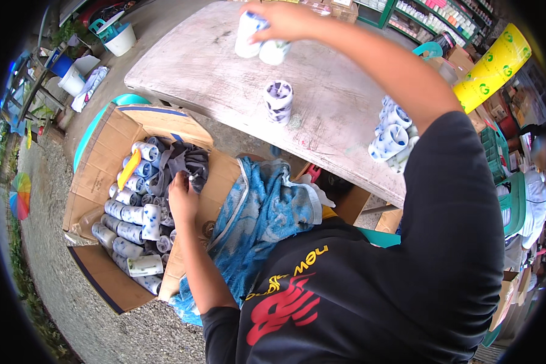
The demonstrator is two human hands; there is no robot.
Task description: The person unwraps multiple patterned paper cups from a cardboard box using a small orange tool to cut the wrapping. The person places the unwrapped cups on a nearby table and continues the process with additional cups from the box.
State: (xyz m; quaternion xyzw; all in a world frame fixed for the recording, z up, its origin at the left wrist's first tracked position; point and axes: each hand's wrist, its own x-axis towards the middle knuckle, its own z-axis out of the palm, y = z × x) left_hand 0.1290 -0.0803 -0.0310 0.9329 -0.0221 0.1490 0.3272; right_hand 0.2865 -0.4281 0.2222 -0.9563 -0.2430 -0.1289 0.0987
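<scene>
My right hand reaches over the far side of the table, its fingers closed round a white cup-like cylinder with blue blotches. Just under the same hand is a second white cylinder; whether it is held or stands on the table I cannot tell. Nearer the table's front edge, a purple-blotched open cylinder stands upright. My left hand is down in a cardboard box, fingers curled at a dark grey cloth. A tiny white thing shows by its fingertips. Many blotched cylinders lie in the box.
More blotched cylinders lie together on the table at right. A blue towel drapes between the box and me. An orange-yellow strip rests on the boxed cylinders. A yellow roll stands at far right; buckets sit at back left.
</scene>
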